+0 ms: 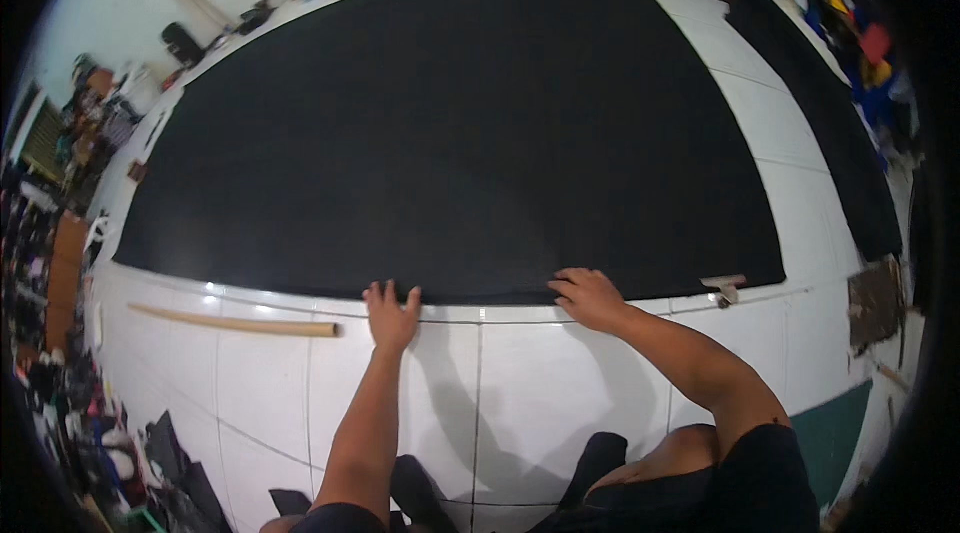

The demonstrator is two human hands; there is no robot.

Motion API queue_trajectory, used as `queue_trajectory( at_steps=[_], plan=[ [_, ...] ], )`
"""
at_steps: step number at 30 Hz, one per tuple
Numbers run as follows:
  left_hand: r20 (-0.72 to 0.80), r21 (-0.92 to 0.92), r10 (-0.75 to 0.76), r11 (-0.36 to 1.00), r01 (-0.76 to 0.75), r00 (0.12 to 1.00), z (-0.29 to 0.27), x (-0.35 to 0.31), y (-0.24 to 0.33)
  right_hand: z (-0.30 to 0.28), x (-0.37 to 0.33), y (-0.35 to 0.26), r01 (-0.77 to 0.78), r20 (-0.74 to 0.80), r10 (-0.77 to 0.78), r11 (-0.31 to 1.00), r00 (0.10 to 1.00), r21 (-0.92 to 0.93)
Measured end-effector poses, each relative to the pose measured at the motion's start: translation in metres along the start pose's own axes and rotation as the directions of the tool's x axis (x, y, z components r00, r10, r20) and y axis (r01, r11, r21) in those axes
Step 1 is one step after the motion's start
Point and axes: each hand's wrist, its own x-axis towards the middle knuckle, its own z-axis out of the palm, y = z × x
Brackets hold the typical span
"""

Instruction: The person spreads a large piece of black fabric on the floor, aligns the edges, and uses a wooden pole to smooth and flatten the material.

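A large sheet of black fabric (450,133) lies spread flat over white floor tiles. My left hand (392,318) rests at its near edge, fingers stretched and apart, the fingertips on the cloth. Farther right along the same edge, my right hand (592,299) lies with its fingers extended onto the fabric. Neither hand holds anything that I can see. Near the right corner of that edge sits a small pale object (724,288), too unclear to name. On the tiles to the left of my left hand is a long tan tube (240,323).
White tiles (510,373) lie between me and the fabric. A long black strip of cloth (820,113) runs down the right side. Lower right are a brown board (875,303) and a green sheet (835,433). Mixed clutter (90,123) lines the left; more lies along the far wall.
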Motion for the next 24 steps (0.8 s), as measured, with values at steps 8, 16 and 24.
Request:
queue_trajectory(
  at_steps=[8, 16, 24],
  plan=[
    [0.247, 0.308, 0.053, 0.942, -0.13, 0.968, -0.151, 0.09, -0.078, -0.003, -0.001, -0.008, 0.034, -0.085, -0.037, 0.999, 0.996, -0.034],
    [0.407, 0.342, -0.044, 0.933, -0.108, 0.912, -0.225, 0.057, -0.156, -0.04, -0.001, -0.033, 0.088, -0.235, -0.094, 0.996, 0.967, -0.035],
    [0.082, -0.226, -0.405, 0.882, 0.413, 0.91, -0.118, -0.024, -0.277, -0.019, -0.014, -0.09, 0.127, -0.027, -0.126, 0.992, 0.992, 0.016]
  ],
)
